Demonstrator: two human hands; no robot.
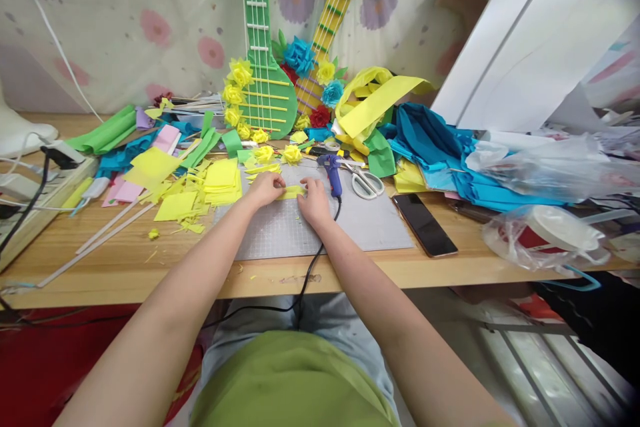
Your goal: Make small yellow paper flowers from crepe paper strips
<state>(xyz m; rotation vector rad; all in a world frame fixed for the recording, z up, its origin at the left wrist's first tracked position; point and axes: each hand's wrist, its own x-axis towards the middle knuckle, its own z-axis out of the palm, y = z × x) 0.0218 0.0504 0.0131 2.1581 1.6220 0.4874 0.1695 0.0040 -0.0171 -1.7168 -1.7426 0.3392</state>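
Yellow paper strip [291,192]: on grey cutting mat [320,223], table centre, pinched by left hand [265,188] and right hand [314,201]. Finished yellow flowers [277,153] lie far; cut squares [220,181] left, many unused. Glue gun [331,170] just right.

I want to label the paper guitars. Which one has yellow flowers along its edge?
The green guitar on the left: yellow flowers run down its left edge. The yellow guitar beside it carries blue, red and yellow flowers.

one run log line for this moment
left hand: pressing yellow paper strip | right hand: on strip's other end | surface: grey cutting mat | nearby: blue glue gun, scissors, phone
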